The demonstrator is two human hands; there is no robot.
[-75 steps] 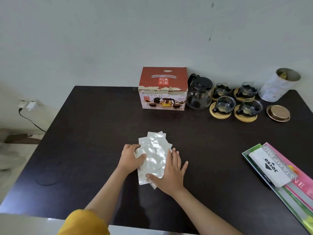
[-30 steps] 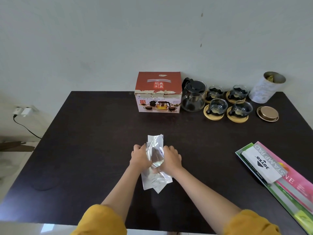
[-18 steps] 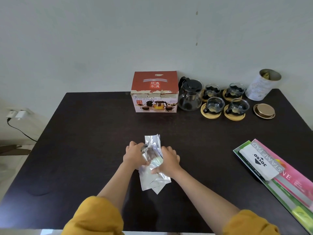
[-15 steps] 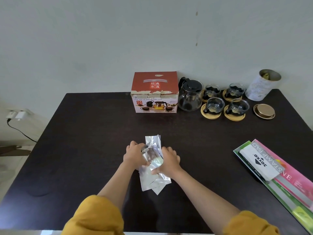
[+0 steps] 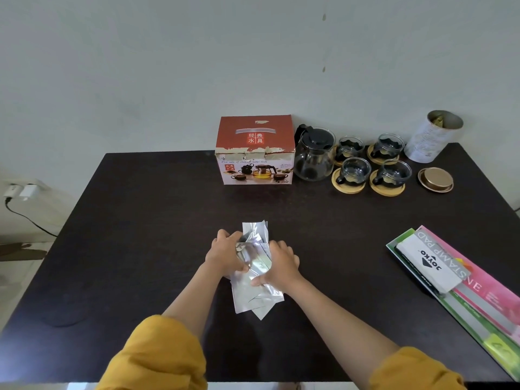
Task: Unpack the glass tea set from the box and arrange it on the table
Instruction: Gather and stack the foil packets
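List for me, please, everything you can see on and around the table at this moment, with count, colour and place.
table: one, dark brown, fills the view
box: one, red and white, far edge, centre
teapot: one, clear glass with black lid, right of the box
cups: four, clear glass, each on a round wooden coaster, right of the teapot
tin: one, white, open, far right corner
lid: one, gold, in front of the tin
stamp pad pack: one, white, on pink and green sheets, right edge
plastic bags: several, clear and shiny, table centre
left hand: on the bags, yellow sleeve
right hand: on the bags, yellow sleeve
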